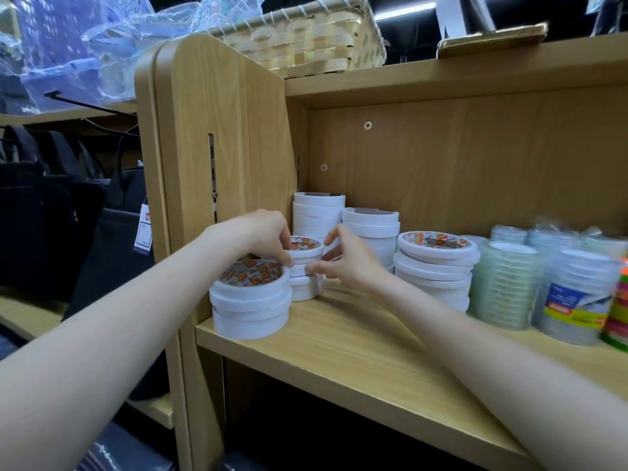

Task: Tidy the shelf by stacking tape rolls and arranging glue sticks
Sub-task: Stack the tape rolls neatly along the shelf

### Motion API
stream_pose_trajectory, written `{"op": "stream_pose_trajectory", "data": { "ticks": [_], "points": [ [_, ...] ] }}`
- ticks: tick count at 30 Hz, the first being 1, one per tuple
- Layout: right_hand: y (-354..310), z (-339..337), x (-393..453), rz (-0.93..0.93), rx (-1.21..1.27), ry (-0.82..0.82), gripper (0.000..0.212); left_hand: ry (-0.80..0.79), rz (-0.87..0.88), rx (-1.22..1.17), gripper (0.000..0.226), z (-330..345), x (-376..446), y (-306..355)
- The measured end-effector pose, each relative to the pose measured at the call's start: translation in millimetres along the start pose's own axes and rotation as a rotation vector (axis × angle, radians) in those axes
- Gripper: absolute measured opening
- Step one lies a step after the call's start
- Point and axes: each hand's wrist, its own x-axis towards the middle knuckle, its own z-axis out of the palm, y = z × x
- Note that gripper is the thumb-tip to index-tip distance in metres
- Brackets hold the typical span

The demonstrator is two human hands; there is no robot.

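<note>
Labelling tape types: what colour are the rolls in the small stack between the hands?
White, with a red-orange printed core label on the small stack; head view.

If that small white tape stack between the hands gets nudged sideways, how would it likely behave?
The small stack is narrow and several rolls tall, so it would probably shear or topple rather than slide whole. The rolls look smooth-sided, so layers may slip. Left hand and right hand flank it, which likely steadies it.

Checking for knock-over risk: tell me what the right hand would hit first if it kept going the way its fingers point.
Probably the small tape stack the left hand is steadying. The right hand points left toward it, fingertips apparently almost touching its side. Depth is unclear.
</note>
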Motion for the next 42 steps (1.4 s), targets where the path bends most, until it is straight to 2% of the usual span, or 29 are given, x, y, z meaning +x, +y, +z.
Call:
{"op": "stream_pose_trajectory", "data": {
  "ticks": [4, 8, 12, 17, 22, 24, 27, 29, 32, 36, 42],
  "points": [
    [10.0, 8.3, -3.9, 0.013, 0.011, -0.157, 0.085, -0.115, -0.005, -0.001, 0.017, -4.1, 0.7, 3.3],
    [13.9, 14.8, -6.2, -0.03, 0.048, -0.106, 0.083, -0.157, -0.001, -0.01, 0.015, -3.8, 2.9, 9.5],
    [19.3, 12.9, -2.4, 0.002, 0.045, -0.098, 0.096, -0.149, -0.003, -0.111, 0.015, -2.1, -2.7, 3.8],
    [15.0, 15.3, -1.3, -0.032, 0.05, 0.0, 0.084, -0.134, -0.017, -0.141, 0.023, -2.0, -3.3, 4.0],
    [16.9, 13.2, -1.6, -0.036, -0.006, -0.096, 0.095, -0.088, -0.021, -0.126, 0.03, -1.1, -1.7, 2.2],
    [17.4, 12.3, -1.0, -0.031, 0.051, -0.086, 0.079, -0.061, -0.019, -0.132, 0.031, -2.5, -3.3, 0.0],
    [16.7, 6.0, -0.7, -0.06, 0.16, -0.051, 0.041, 0.042, -0.021, -0.115, 0.029, -3.3, -5.1, -2.1],
    [13.8, 5.5, -1.8, -0.06, 0.167, -0.021, 0.035, 0.093, -0.015, -0.092, 0.023, -2.3, -6.1, -1.9],
    [12.2, 10.4, -1.1, -0.069, 0.096, 0.008, 0.038, 0.109, -0.011, -0.085, 0.019, -0.7, -6.6, -0.6],
    [11.6, 8.0, -0.9, -0.027, 0.108, -0.021, 0.063, 0.11, -0.02, -0.082, 0.019, 0.5, -7.8, -0.9],
    [8.2, 8.3, -3.4, -0.057, 0.098, 0.028, 0.061, 0.145, -0.005, -0.114, 0.019, 5.8, -12.2, -4.9]
  ]
}}
